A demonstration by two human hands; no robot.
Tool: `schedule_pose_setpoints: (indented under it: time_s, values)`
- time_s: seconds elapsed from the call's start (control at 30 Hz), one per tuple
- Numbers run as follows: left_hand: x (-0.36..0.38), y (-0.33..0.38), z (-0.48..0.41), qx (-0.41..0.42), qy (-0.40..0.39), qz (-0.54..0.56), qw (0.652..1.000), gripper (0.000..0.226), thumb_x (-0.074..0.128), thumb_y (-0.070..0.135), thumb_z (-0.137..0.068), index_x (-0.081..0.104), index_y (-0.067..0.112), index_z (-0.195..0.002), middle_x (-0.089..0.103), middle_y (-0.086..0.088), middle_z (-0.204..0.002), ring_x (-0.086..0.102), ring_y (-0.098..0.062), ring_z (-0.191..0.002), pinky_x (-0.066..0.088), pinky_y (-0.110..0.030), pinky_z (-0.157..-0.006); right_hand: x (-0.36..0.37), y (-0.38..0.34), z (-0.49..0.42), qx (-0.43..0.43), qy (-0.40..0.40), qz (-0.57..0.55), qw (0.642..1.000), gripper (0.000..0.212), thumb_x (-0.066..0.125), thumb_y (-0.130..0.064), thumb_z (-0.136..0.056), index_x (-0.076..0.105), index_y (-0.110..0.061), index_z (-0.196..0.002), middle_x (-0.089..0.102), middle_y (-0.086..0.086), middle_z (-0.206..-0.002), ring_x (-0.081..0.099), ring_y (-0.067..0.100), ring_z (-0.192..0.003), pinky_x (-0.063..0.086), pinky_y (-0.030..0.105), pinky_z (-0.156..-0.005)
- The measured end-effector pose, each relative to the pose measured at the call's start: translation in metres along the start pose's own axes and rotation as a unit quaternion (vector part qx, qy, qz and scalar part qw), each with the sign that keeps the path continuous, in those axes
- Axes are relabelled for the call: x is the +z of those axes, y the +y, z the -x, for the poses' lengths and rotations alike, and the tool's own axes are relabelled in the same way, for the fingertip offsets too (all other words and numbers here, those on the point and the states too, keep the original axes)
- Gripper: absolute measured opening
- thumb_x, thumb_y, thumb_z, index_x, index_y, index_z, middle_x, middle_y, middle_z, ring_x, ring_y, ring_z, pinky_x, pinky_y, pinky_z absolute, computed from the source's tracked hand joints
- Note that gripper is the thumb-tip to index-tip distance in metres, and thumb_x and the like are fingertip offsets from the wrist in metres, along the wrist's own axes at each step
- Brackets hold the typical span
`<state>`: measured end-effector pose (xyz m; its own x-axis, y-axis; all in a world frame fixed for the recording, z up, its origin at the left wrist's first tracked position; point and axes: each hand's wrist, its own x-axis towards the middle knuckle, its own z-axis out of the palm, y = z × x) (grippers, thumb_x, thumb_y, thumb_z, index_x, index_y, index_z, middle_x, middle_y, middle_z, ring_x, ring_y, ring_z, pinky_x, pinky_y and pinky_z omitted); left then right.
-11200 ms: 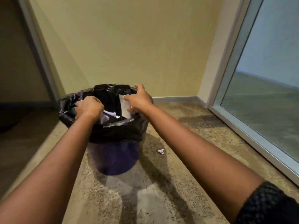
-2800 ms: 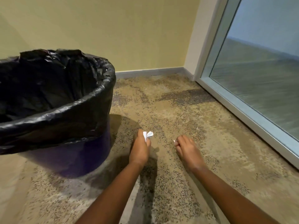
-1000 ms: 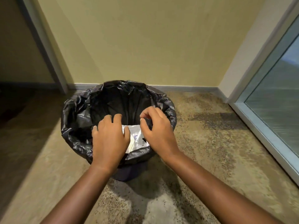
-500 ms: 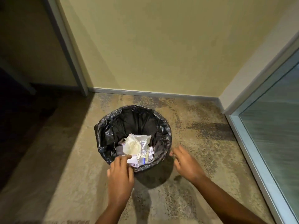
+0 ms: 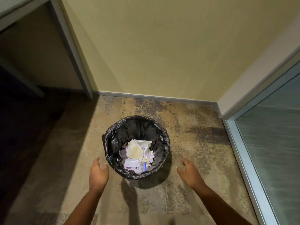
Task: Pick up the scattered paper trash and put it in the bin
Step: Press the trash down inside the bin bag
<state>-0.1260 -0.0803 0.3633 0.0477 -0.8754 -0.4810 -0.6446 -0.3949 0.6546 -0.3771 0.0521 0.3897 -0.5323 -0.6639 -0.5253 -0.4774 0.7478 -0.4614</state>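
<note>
Neither hand grips anything: the left hand (image 5: 98,173) and the right hand (image 5: 189,173) are both empty, fingers loosely spread and a little curled, palms turned inward toward one another. They hang above the speckled floor (image 5: 194,138) on either side of the bin (image 5: 139,127), the left just beside its near rim, the right further off to the other side. Both bare forearms reach in from the bottom edge, where they are cut off. The paper trash (image 5: 138,155) lies heaped inside the bin: crumpled white and yellowish scraps against the black liner. Any print on the scraps is too small to read. The liner folds over the rim and, from this high angle, hides the bin's own body. Motion blur softens the fingertips, so exactly how each finger lies cannot be told. At left a dark opening (image 5: 24,111) is too dim to make out, and a glass panel (image 5: 272,151) runs off the right edge.
</note>
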Motion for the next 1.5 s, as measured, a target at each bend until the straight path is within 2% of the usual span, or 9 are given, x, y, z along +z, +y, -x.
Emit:
schedule_pose_setpoints:
  time_s: [0.3, 0.43, 0.57, 0.77, 0.87, 1.1, 1.3, 1.4, 1.5]
  values:
    - [0.044, -0.009, -0.069, -0.197, -0.07, 0.124, 0.97, 0.046, 0.049, 0.01, -0.096, 0.037, -0.007, -0.137, 0.045, -0.023, -0.138, 0.045, -0.04, -0.124, 0.036, -0.046, -0.104, 0.039, -0.014, -0.068, 0.091, -0.022, -0.116, 0.989, 0.046, 0.044, -0.018, -0.096, 0.034, -0.001, -0.137, 0.04, 0.015, -0.143, 0.042, 0.029, -0.13, 0.035, 0.03, -0.104]
    - [0.059, -0.017, -0.097, -0.213, -0.064, 0.168, 0.96, 0.023, 0.046, 0.001, -0.095, 0.048, -0.004, -0.118, 0.05, -0.018, -0.105, 0.049, -0.032, -0.096, 0.042, -0.036, -0.076, 0.061, -0.012, -0.099, 0.149, -0.019, -0.199, 0.968, 0.038, 0.049, -0.012, -0.094, 0.043, 0.002, -0.129, 0.052, 0.019, -0.131, 0.052, 0.03, -0.116, 0.041, 0.031, -0.095]
    - [0.06, -0.016, -0.113, -0.232, -0.058, 0.203, 0.95, 0.015, 0.041, -0.009, -0.094, 0.044, 0.005, -0.093, 0.047, -0.018, -0.099, 0.043, -0.028, -0.09, 0.037, -0.025, -0.062, 0.071, -0.006, -0.12, 0.199, -0.036, -0.32, 0.926, 0.024, 0.051, 0.009, -0.086, 0.046, 0.001, -0.108, 0.06, 0.015, -0.097, 0.054, 0.019, -0.074, 0.045, 0.029, -0.059]
    - [0.045, 0.027, -0.115, -0.215, -0.077, 0.198, 0.953, 0.021, 0.04, -0.01, -0.095, 0.045, 0.007, -0.082, 0.048, -0.017, -0.096, 0.046, -0.027, -0.083, 0.036, -0.027, -0.061, 0.046, -0.011, -0.123, 0.22, -0.042, -0.402, 0.888, 0.038, 0.055, 0.013, -0.081, 0.048, 0.001, -0.116, 0.06, 0.016, -0.11, 0.062, 0.031, -0.09, 0.056, 0.041, -0.066]
    - [0.031, 0.074, -0.106, -0.202, -0.082, 0.214, 0.952, 0.018, 0.04, -0.011, -0.094, 0.044, 0.006, -0.1, 0.048, -0.017, -0.101, 0.045, -0.029, -0.093, 0.044, -0.037, -0.067, 0.015, -0.021, -0.115, 0.213, -0.023, -0.432, 0.876, 0.031, 0.055, 0.013, -0.081, 0.05, -0.002, -0.108, 0.059, 0.015, -0.109, 0.061, 0.029, -0.089, 0.055, 0.035, -0.057]
    - [-0.017, 0.2, -0.067, -0.144, -0.127, 0.215, 0.958, 0.033, 0.04, -0.01, -0.095, 0.039, 0.01, -0.069, 0.046, -0.01, -0.07, 0.041, -0.02, -0.061, 0.036, -0.028, -0.057, -0.107, -0.068, -0.069, 0.161, 0.028, -0.463, 0.871, 0.023, 0.055, 0.012, -0.082, 0.05, -0.011, -0.084, 0.059, 0.009, -0.094, 0.058, 0.019, -0.072, 0.055, 0.027, -0.045]
    - [-0.061, 0.323, -0.007, -0.082, -0.173, 0.223, 0.956, 0.018, 0.039, -0.012, -0.094, 0.047, 0.003, -0.086, 0.047, -0.012, -0.072, 0.046, -0.027, -0.07, 0.042, -0.035, -0.061, -0.235, -0.106, -0.011, 0.137, 0.068, -0.48, 0.864, 0.04, 0.058, 0.011, -0.081, 0.047, 0.002, -0.118, 0.058, 0.017, -0.114, 0.06, 0.026, -0.085, 0.055, 0.028, -0.045]
    - [-0.074, 0.381, 0.027, -0.047, -0.195, 0.223, 0.954, 0.013, 0.04, -0.01, -0.094, 0.046, 0.001, -0.099, 0.048, -0.013, -0.073, 0.048, -0.03, -0.079, 0.045, -0.048, -0.078, -0.294, -0.112, 0.017, 0.121, 0.088, -0.488, 0.86, 0.038, 0.059, 0.009, -0.081, 0.049, 0.002, -0.117, 0.061, 0.017, -0.113, 0.062, 0.027, -0.089, 0.056, 0.035, -0.06]
    - [-0.075, 0.43, 0.061, -0.019, -0.225, 0.207, 0.952, 0.011, 0.041, -0.01, -0.094, 0.046, -0.001, -0.089, 0.047, -0.015, -0.075, 0.047, -0.029, -0.07, 0.041, -0.041, -0.074, -0.346, -0.107, 0.041, 0.113, 0.103, -0.499, 0.853, 0.023, 0.058, 0.008, -0.082, 0.056, -0.003, -0.102, 0.065, 0.008, -0.089, 0.062, 0.019, -0.076, 0.054, 0.029, -0.05]
